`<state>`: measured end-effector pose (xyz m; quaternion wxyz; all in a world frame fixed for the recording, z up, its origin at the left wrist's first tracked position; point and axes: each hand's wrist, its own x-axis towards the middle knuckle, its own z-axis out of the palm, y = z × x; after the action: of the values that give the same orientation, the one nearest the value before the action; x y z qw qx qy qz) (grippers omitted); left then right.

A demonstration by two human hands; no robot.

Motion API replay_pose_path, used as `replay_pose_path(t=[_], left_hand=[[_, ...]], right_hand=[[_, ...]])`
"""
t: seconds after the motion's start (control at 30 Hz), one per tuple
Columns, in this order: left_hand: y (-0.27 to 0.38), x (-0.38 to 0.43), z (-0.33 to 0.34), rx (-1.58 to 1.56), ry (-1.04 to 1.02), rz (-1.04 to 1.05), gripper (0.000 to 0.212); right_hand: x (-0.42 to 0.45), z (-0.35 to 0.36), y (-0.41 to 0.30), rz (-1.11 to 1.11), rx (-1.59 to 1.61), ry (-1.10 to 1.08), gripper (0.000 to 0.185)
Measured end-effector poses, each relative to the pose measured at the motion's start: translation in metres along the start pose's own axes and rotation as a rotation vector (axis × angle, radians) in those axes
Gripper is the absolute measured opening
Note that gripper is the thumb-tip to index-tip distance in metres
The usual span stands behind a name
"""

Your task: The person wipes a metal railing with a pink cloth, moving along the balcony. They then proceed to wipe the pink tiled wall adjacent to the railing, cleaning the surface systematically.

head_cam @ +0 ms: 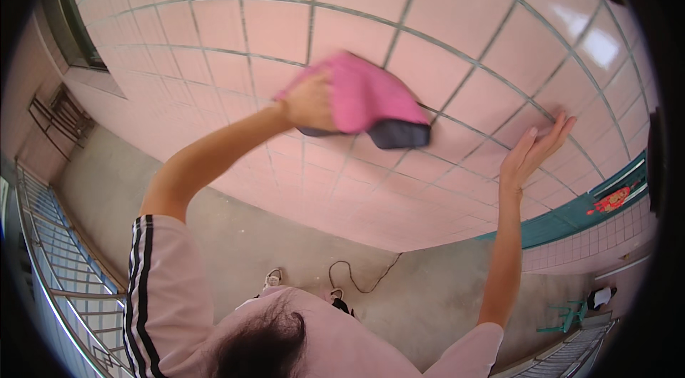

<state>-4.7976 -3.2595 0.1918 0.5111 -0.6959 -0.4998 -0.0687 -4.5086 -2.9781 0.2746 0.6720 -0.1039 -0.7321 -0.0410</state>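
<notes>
My left hand point(311, 101) grips a pink cloth point(369, 86) with a dark grey underside point(400, 133) showing along its lower edge. The cloth lies against the pink tiled wall point(353, 22); hand and cloth are slightly blurred. Off to the right, my right hand point(532, 150) is raised beside the same wall with nothing in it. Its fingers are stretched out, and whether they touch the tiles cannot be made out.
Metal railings point(69, 292) run along the left side. A dark cord point(369, 291) lies on the concrete floor point(257, 233) near my shoes. To the right are a teal door point(562, 220) and a green stool point(564, 316). At far left stands a brown chair point(67, 116) below a window point(80, 19).
</notes>
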Motion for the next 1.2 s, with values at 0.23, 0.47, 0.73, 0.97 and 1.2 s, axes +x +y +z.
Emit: replay_pose_path(t=[0.23, 0.47, 0.73, 0.97, 1.2], left_hand=[[-0.145, -0.28, -0.103, 0.006, 0.083, -0.927, 0.045], [-0.119, -0.076, -0.07, 0.173, 0.35, -1.511, 0.049], [-0.031, 0.194, -0.044, -0.013, 0.053, -0.061, 0.075], [-0.147, 0.251, -0.099, 0.009, 0.527, 0.103, 0.041], [-0.357, 0.064, -0.232, 0.658, 0.756, -0.886, 0.056]], right_hand=[[0.012, 0.047, -0.011, -0.035, -0.178, 0.128, 0.066], [0.009, 0.038, -0.009, -0.049, -0.28, 0.083, 0.066], [0.013, 0.047, -0.029, 0.047, -0.006, 0.072, 0.067], [0.012, 0.044, -0.01, -0.127, -0.336, 0.078, 0.064], [0.01, 0.026, -0.016, -0.076, -0.406, 0.035, 0.061]])
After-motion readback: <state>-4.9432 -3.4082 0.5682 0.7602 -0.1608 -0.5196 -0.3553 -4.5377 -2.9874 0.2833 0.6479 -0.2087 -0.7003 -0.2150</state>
